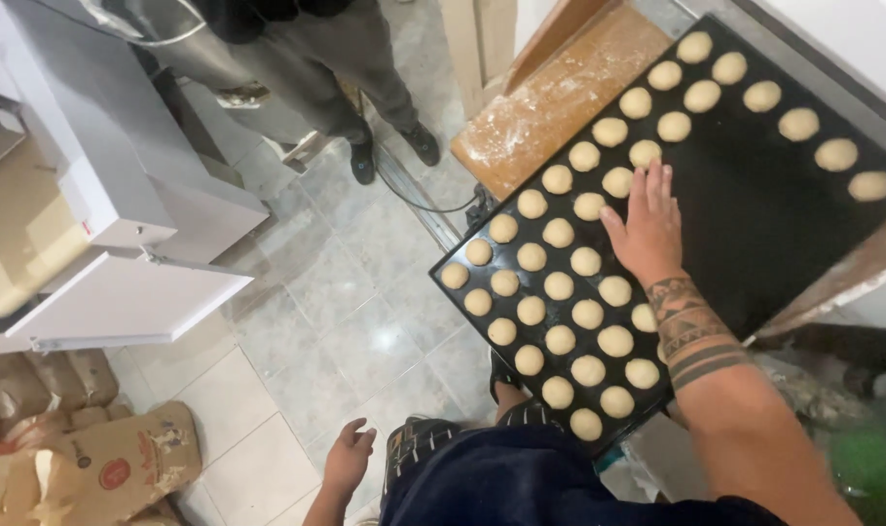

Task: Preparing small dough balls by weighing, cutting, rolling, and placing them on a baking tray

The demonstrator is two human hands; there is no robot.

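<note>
On the black baking tray (755, 224), the right hand (646, 229) lies flat, with the fingers (652, 185) stretched out and close together; they grip nothing. The fingertips touch, or almost touch, one dough ball (645, 152), and the palm rests beside the rows of dough balls (560, 285) that fill the side of the tray left of the fingers. To the right of the fingers the tray is bare, except for a line of balls along the far edge.

The left hand (348, 458) hangs low over the tiled floor (336, 292), well apart from the tray, with the fingers loosely curled and empty.

Beyond the fingertips a floured wooden board (550, 97) leans beside the tray. Far to the left of the left hand stand a white machine (122, 195) and some paper sacks (122, 458); another person's legs (365, 88) are seen at the top.

I judge that the step in hand is arranging the balls in rows. The next move probably needs a light touch, so the soft dough keeps its round shape and its even spacing.
</note>
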